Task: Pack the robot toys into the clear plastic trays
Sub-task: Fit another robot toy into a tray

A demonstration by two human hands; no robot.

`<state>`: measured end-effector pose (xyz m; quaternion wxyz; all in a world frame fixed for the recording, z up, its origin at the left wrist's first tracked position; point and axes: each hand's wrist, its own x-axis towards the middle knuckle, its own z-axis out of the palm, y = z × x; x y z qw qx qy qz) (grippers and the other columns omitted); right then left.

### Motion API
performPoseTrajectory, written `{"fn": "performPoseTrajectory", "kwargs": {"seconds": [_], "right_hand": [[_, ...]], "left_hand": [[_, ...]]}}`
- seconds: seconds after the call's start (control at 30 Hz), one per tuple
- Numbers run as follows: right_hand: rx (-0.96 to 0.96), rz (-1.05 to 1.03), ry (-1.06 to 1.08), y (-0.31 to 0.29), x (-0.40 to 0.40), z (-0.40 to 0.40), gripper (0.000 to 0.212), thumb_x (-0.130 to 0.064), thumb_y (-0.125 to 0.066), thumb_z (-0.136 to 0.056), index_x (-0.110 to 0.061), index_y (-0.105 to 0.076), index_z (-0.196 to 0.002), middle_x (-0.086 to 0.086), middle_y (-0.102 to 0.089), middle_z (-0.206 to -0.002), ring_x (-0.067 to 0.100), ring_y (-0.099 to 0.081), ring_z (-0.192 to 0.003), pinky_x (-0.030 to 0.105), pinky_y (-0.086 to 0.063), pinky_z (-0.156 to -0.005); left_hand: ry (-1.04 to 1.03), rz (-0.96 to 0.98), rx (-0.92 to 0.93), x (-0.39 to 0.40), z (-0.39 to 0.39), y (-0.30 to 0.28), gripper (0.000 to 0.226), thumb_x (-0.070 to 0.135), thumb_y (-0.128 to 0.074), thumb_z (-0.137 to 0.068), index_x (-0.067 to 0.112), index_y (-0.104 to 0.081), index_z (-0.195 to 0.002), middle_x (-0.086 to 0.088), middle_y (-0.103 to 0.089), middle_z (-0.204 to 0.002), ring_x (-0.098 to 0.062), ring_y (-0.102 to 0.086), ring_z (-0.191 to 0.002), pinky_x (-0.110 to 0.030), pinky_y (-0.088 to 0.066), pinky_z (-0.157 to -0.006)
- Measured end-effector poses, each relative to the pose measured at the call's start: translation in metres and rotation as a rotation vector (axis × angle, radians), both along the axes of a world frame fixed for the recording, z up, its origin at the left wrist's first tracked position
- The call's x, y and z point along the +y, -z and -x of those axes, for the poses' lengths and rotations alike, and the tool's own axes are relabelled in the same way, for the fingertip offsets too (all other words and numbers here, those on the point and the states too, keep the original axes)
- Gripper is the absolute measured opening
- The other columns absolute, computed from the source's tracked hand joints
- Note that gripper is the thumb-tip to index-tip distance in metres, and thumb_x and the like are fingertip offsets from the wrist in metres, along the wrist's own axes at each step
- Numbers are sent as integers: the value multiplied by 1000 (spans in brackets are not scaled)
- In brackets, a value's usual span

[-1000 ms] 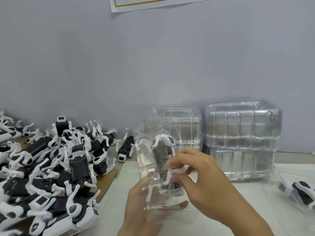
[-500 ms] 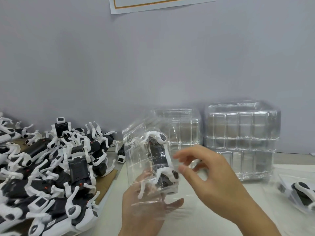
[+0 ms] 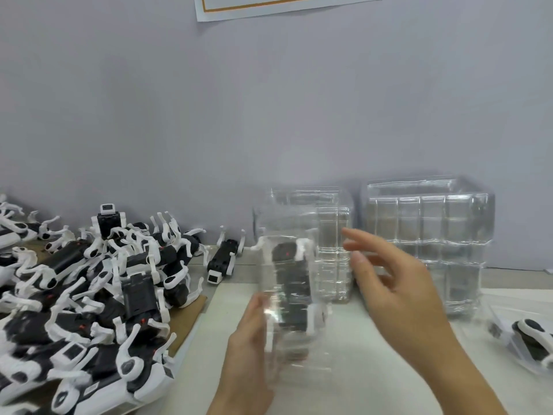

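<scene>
Gripping the clear plastic tray (image 3: 287, 265) with its black-and-white robot toy (image 3: 291, 283), your left hand (image 3: 248, 348) holds it upright; your right hand (image 3: 398, 292) hovers beside it, fingers loose, holding nothing.

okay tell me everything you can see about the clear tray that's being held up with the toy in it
The clear tray is thin, glossy see-through plastic, motion-blurred, held roughly upright above the white table. Inside sits one robot toy, black-bodied with white legs and a small red mark near its top. The left hand grips the tray's lower left side. The right hand hovers beside it, fingers spread, apparently not touching.
</scene>
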<state>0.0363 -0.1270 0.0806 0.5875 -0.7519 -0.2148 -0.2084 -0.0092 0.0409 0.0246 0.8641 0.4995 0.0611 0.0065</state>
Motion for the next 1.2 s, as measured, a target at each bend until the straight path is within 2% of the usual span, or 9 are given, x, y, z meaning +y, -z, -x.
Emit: {"fn": "performPoseTrajectory", "kwargs": {"seconds": [0.13,0.23,0.37,0.5,0.6,0.73,0.87,1.07,1.2], "right_hand": [[142,-108,82,2,-27,-10,26,-24,-54,-99,-45,-69,-105,-23,-72,-99,3,-68,-95,28,-54,-81],[301,-104,-24,7,-36,-11,24,-52,-47,-97,-53,-69,-109,-24,-70,-107,1,-65,-104,32,-51,-85],[468,206,-198,19,-23,-7,34,-83,-40,-82,-74,-48,-114,-54,-45,-112,-36,-39,-103,8,-33,-88],[432,343,-92,23,-17,-8,29,-47,-55,-95,-63,-43,-116,-50,-45,-107,-26,-44,-97,-3,-34,-71],[465,481,-39,18,-28,-8,19,-45,-57,-95,-58,-46,-104,-47,-55,-87,-32,-46,-85,-5,-35,-66],[632,730,16,22,-40,-7,42,-56,-49,-95,-42,-40,-134,-16,-54,-124,5,-52,-103,20,-38,-79],[693,860,60,31,-40,-11,52,-52,-49,-97,-30,-37,-143,-5,-50,-133,14,-49,-108,24,-38,-83],[693,894,109,33,-41,-13,49,-51,-50,-97,-31,-36,-139,-7,-50,-110,13,-52,-97,25,-42,-81],[716,967,133,32,-48,-12,48,-50,-45,-99,-29,-35,-140,-8,-57,-112,9,-56,-82,21,-43,-66]], "left_hand": [[-140,-328,-86,19,-1,-1,49,46,-78,-63,30,-73,-109,0,-72,-113,-19,-68,-107,-47,-52,-90],[-265,-664,-181,26,1,-2,34,45,-75,-68,42,-74,-102,16,-71,-109,-10,-64,-103,-36,-52,-87],[-342,-1001,-165,11,0,2,34,26,-81,-76,53,-69,-91,32,-62,-107,4,-50,-107,-28,-39,-87],[-359,-980,-127,9,-2,6,30,30,-85,-71,49,-71,-89,36,-58,-105,4,-48,-108,-20,-37,-87],[-302,-951,-117,12,-2,7,41,32,-87,-69,55,-66,-96,36,-58,-106,7,-50,-103,-7,-37,-78],[-296,-912,-115,7,-6,12,46,36,-89,-67,52,-65,-103,31,-60,-110,11,-50,-106,-6,-38,-80],[-365,-745,21,3,-9,15,30,50,-72,-80,42,-64,-108,23,-59,-115,3,-51,-112,-23,-40,-87],[-609,-814,305,15,-9,16,31,45,-55,-92,17,-57,-79,-4,-65,-67,-28,-64,-77,-45,-54,-80],[-512,-674,271,14,-11,15,32,34,-56,-96,10,-63,-75,0,-68,-59,-17,-64,-49,-30,-52,-51]]}}
